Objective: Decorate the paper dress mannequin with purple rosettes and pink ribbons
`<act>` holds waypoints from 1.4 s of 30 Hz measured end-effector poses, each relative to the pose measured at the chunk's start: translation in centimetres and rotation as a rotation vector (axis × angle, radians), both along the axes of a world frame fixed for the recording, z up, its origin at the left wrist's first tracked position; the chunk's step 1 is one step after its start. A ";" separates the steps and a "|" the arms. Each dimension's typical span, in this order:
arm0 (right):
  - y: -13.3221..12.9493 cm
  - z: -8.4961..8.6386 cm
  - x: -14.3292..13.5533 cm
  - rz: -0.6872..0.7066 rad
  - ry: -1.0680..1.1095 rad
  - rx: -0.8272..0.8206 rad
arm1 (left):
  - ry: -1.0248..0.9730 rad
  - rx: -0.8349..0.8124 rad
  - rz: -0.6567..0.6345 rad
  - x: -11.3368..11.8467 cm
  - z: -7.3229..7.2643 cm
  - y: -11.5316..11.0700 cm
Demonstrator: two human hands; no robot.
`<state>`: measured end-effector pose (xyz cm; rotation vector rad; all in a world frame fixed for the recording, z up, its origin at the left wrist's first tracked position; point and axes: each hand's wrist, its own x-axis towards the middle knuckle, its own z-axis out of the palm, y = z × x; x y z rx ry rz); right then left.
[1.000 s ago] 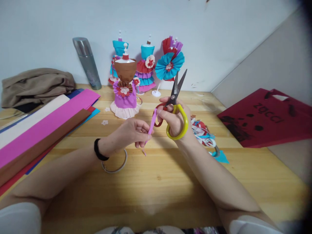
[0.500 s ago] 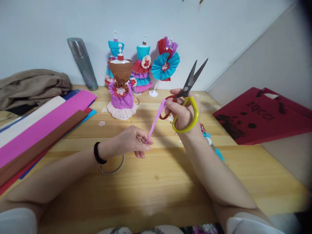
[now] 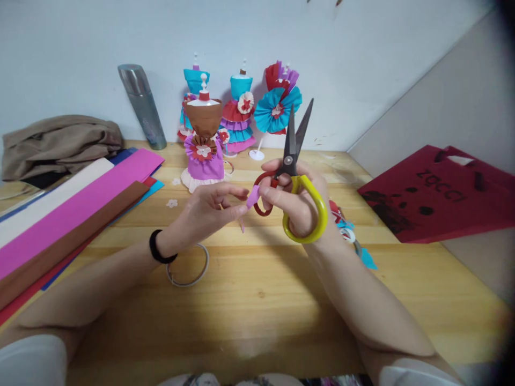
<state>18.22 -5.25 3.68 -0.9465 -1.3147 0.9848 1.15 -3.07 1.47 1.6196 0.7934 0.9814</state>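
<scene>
My right hand (image 3: 295,201) holds scissors (image 3: 290,147) with one yellow and one red handle loop, the dark blades apart and pointing up. Its thumb and a finger also pinch the upper end of a narrow pink-purple paper strip (image 3: 252,197). My left hand (image 3: 209,212) is close beside it, thumb against the strip, index finger stretched out, other fingers curled behind. The strip's loose end hangs below the left thumb. Just behind the hands stands a small dress form (image 3: 204,161) in a brown top and purple skirt with a white ruffle.
More dressed forms (image 3: 241,107) and a blue paper fan flower (image 3: 277,110) stand at the wall. Folded coloured paper (image 3: 80,209), a brown cloth (image 3: 60,145) and a flask (image 3: 142,107) are left. A tape ring (image 3: 189,284) lies in front; a red bag (image 3: 434,198) is right.
My left hand has moved up along the strip, close to my right hand. The scissors have swung more upright and come slightly down and left. The strip's lower end now dangles.
</scene>
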 end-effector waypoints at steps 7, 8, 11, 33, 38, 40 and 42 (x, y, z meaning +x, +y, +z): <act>-0.3 0.0 -0.4 0.047 -0.014 -0.043 | 0.012 -0.065 -0.039 0.0 1.0 -0.4; -0.2 -0.2 -0.3 0.041 -0.006 -0.031 | 0.007 -0.087 -0.044 -0.1 1.1 -0.4; 0.1 -0.9 0.0 0.034 -0.015 0.001 | -0.059 -0.155 0.002 -0.3 1.0 -0.2; 0.3 -3.7 -1.1 0.206 -0.789 0.153 | -0.383 -0.327 0.277 -1.7 1.3 1.4; 0.3 -3.7 -1.1 0.225 -0.770 0.146 | -0.423 -0.413 0.262 -1.8 1.6 1.3; 0.3 -3.7 -1.1 0.233 -0.753 0.140 | -0.407 -0.402 0.266 -1.8 1.6 1.2; 0.2 -3.7 -1.1 0.231 -0.750 0.135 | -0.387 -0.383 0.276 -1.7 1.6 1.2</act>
